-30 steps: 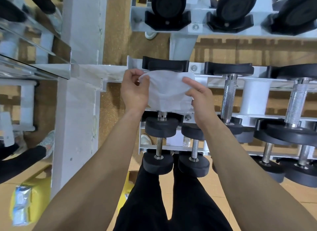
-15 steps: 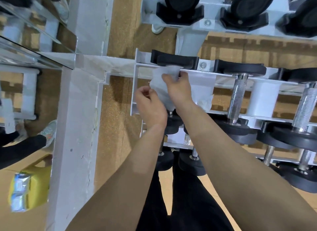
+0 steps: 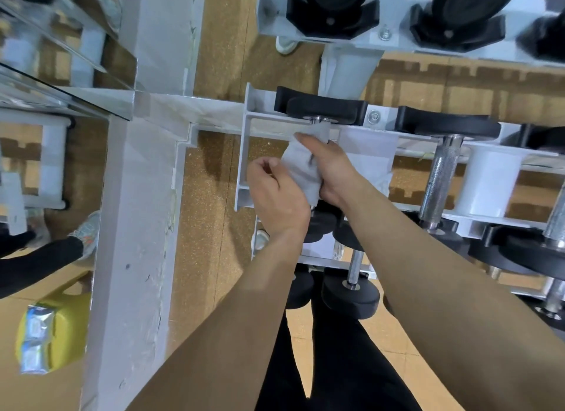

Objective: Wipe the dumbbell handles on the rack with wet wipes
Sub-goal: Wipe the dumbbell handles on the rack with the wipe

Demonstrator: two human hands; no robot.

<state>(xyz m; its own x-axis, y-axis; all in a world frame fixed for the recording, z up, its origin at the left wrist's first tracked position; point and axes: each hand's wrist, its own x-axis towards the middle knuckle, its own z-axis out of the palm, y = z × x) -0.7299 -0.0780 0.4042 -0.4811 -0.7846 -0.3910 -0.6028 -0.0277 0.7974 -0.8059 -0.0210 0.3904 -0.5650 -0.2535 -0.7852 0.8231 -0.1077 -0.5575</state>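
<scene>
Thin white wet wipe [image 3: 301, 169] is lying bunched round the handle of the black-plated leftmost dumbbell [image 3: 324, 108], on the middle tier at the left end of the white steel rack [image 3: 244, 154]. The handle itself is hidden under the cloth; only its chrome collar is showing at the far plate.

Right hand [image 3: 334, 169] is closing round wipe and handle together, thumb lying along the top and fingers curling underneath. Left hand [image 3: 275, 193] is sitting just beside it on the rack's near side, fingers curled, pinching the wipe's loose left edge as far as can be made out.

Judgement: the wiping stroke is just starting, on the first handle.

- To do it well, the wrap should be snug all round.
- The right hand should be twisting while sliding from collar to collar.
- The left hand should be steadying the loose tail so it is not riding up.
- These bars look knurled, so some pressure is needed.

Further right along the rack, the next dumbbell's knurled chrome handle [image 3: 438, 178] is standing bare, not yet wiped. Left of the rack, on the floor, a yellow tub [image 3: 65, 328] is carrying what look like wipe packets.
</scene>
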